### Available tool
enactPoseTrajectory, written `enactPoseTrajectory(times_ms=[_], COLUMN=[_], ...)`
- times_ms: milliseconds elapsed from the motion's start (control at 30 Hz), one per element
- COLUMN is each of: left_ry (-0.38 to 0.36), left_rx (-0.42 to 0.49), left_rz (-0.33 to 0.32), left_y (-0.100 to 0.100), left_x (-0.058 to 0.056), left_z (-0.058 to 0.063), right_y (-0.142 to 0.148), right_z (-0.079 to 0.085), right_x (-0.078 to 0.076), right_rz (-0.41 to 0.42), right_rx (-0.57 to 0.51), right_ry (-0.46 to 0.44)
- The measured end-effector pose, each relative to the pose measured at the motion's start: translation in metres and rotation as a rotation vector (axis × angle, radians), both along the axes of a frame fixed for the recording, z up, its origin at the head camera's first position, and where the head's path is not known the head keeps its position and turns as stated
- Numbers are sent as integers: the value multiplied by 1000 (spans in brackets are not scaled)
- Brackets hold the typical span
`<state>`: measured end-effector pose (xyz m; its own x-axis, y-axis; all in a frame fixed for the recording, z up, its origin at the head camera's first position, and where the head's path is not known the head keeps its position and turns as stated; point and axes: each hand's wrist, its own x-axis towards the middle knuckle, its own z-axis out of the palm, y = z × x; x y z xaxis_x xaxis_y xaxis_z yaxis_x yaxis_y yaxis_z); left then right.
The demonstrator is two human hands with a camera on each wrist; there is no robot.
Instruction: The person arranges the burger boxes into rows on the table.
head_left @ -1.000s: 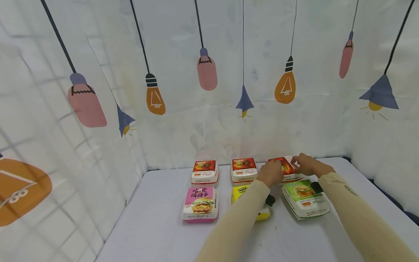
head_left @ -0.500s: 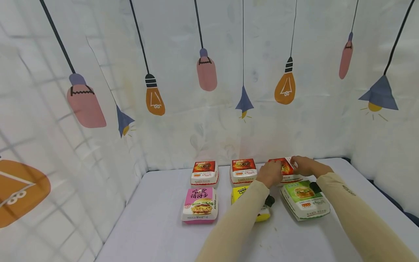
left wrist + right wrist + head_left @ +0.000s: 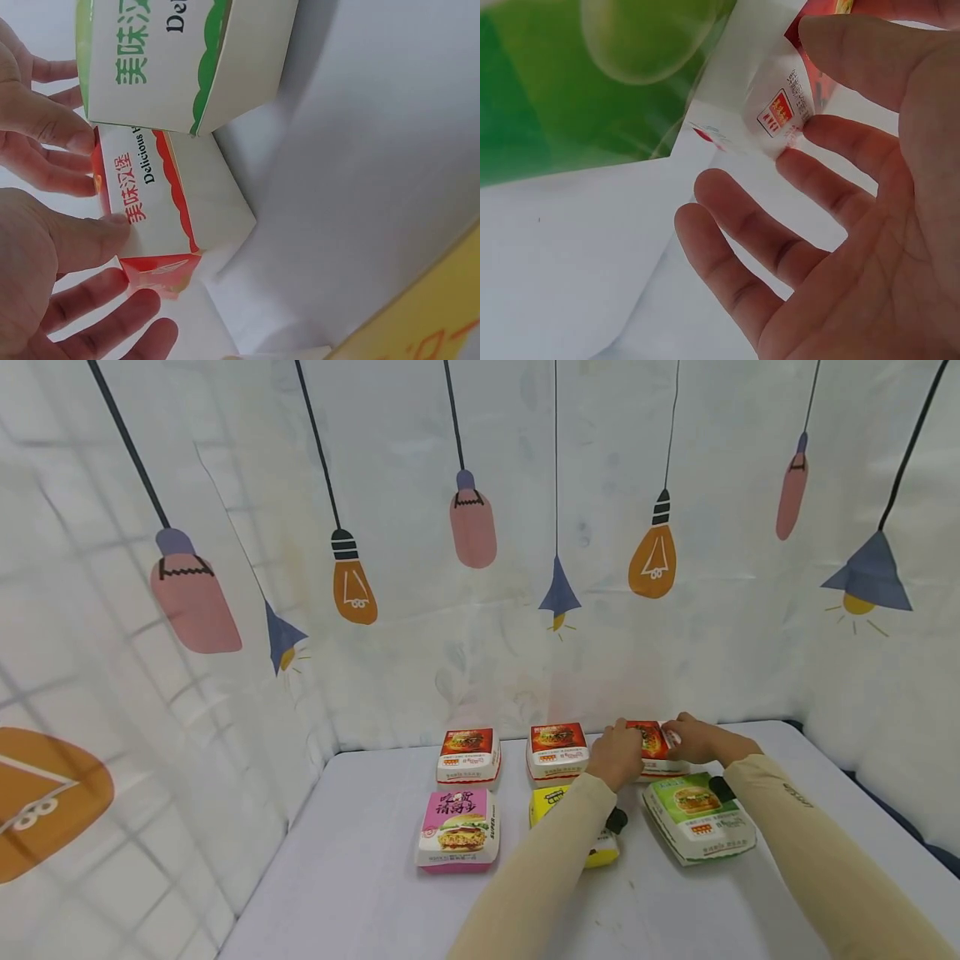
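At the back right of the table, a red-and-white burger box sits between the two hands. My left hand grips its left end, the thumb on the near face and the fingers by the side, as the left wrist view shows. My right hand holds the opposite end; in the right wrist view the thumb lies near the red top and some fingers touch the white side, while others extend free. A green burger box stands in front, slightly turned. Hands hide parts of the red box.
Two more red burger boxes, one at left and one in the middle, line the back. A pink box stands front left. The left sleeve partly covers a yellow box. A printed curtain borders the table.
The held red burger box has turned slightly, and its right end has shifted a little left. Both hands stay at its ends; a left finger has lifted a bit. The other boxes stay put.
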<state>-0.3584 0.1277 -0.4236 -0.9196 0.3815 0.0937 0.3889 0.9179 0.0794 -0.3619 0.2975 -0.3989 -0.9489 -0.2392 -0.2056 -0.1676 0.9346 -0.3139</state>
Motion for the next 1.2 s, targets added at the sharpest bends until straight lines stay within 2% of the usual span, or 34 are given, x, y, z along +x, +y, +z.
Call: enactPoseTrajectory(times_ms=[233, 633, 867, 1033, 1200], left_ry=[22, -30, -110, -103, -118], left_rx=[-5, 42, 73, 49, 63], left_rz=[-9, 15, 19, 12, 19], left_y=[-2, 1, -1, -3, -3], left_x=[1, 3, 6, 6, 7], left_z=[1, 0, -1, -1, 2], right_y=[-1, -1, 0, 1, 2], right_z=[-1, 7, 7, 5, 3], right_x=[0, 3, 6, 6, 4], right_rz=[-25, -22, -48, -31, -32], right_rx=[55, 118, 96, 100, 92], right_ry=[35, 46, 28, 64, 54])
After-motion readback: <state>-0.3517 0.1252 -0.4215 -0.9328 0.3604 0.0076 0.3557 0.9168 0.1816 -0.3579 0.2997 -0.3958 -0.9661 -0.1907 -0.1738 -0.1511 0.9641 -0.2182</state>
